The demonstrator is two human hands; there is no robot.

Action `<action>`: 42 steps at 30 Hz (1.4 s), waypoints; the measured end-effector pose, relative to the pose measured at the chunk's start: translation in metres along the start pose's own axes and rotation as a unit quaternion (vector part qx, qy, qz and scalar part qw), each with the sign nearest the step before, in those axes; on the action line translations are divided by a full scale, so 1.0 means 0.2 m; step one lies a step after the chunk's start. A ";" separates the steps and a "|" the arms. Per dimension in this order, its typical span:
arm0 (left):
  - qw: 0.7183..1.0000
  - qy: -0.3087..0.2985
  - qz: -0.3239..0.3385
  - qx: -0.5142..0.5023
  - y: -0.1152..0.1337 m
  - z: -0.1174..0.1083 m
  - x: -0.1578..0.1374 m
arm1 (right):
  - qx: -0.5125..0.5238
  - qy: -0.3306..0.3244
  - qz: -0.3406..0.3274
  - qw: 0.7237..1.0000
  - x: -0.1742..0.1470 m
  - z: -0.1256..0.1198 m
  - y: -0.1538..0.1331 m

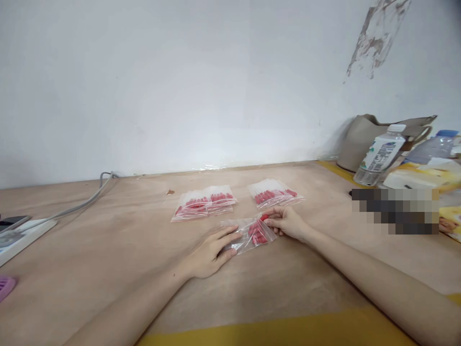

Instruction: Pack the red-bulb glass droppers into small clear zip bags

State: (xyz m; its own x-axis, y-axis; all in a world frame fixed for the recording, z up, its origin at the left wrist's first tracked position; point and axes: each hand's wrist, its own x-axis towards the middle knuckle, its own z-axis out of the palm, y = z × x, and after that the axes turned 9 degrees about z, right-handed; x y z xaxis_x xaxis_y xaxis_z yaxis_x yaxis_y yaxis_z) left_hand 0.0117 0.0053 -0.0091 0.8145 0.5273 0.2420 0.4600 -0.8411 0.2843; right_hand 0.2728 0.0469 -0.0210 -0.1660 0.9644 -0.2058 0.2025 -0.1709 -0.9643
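A clear plastic bag (245, 244) lies on the table in front of me, with several small red pieces (256, 232) inside it. My left hand (212, 252) rests with its fingers spread over the left part of this bag. At the bag's right end, my right hand (284, 223) pinches a small red piece (264, 217) between thumb and fingers. Behind my hands lie a left group of small clear bags (203, 204) and a right group of bags (275, 194), all with red pieces in them. What exactly the red pieces are I cannot tell.
A grey cable (84, 204) runs to a white power strip (27, 242) at the left, near a phone (14, 222). On the right stand a clear bottle (380, 156), a grey-beige bag (356, 142) and a yellow-white packet (418, 178). A white wall (180, 86) borders the table.
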 end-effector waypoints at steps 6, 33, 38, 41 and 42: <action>1.000 -0.004 -0.007 -0.005 0.00 0.00 0.00 | -0.017 0.096 -0.014 0.995 0.02 0.04 0.02; 1.000 -0.016 -0.013 -0.009 0.00 0.00 0.00 | -0.130 -0.067 -0.089 0.985 -0.07 0.01 -0.03; 1.000 -0.008 -0.009 -0.016 0.00 0.00 0.00 | -0.120 -0.048 -0.078 0.989 -0.08 0.02 -0.02; 1.000 -0.005 -0.004 -0.014 0.00 0.00 0.00 | -0.060 0.032 -0.050 0.996 -0.05 0.02 0.02; 1.000 -0.006 -0.004 -0.012 0.00 0.00 -0.01 | -0.036 0.057 -0.033 0.997 -0.05 0.03 0.02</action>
State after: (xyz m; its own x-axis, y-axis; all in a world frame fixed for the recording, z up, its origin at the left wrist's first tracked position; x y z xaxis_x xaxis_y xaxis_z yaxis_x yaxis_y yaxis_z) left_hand 0.0104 0.0053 -0.0089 0.8147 0.5327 0.2291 0.4580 -0.8334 0.3093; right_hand 0.2698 0.0361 -0.0248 -0.0718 0.9904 -0.1178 0.2642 -0.0950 -0.9598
